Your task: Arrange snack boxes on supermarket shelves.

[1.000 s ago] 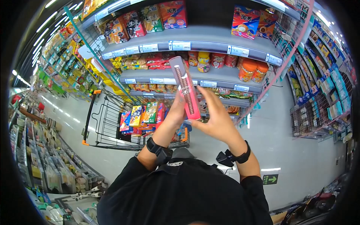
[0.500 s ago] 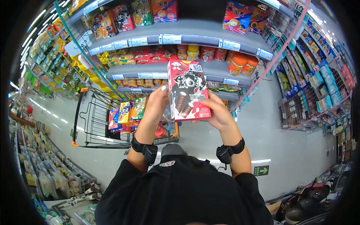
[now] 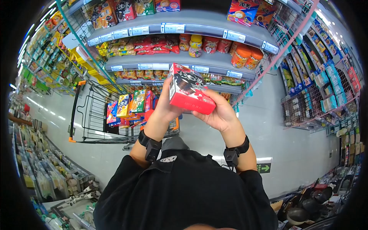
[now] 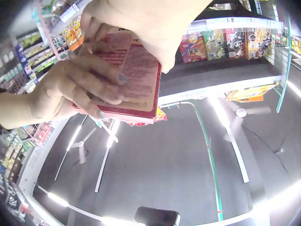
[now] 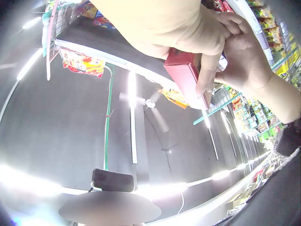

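Observation:
A red and black snack box (image 3: 188,90) is held in both hands in front of the shelves, its plain red end tilted up toward the head camera. The left hand (image 3: 165,105) grips its left side, and the right hand (image 3: 220,113) grips the right side with the thumb near the top edge. In the left wrist view the printed back of the box (image 4: 134,77) shows, with right-hand fingers (image 4: 94,80) spread across it. The right wrist view has a red side of the box (image 5: 183,77) beside the fingers.
A wire shopping cart (image 3: 92,115) with several colourful boxes (image 3: 124,105) stands left of the hands. Shelves (image 3: 153,61) ahead carry boxes, red bags and orange-lidded jars (image 3: 241,55). A wire rack (image 3: 303,111) stands at the right.
The box turned from its narrow side to its front, then tipped back so its red end shows. Both hands have it gripped, and the shelves have shifted slightly up and left in view.

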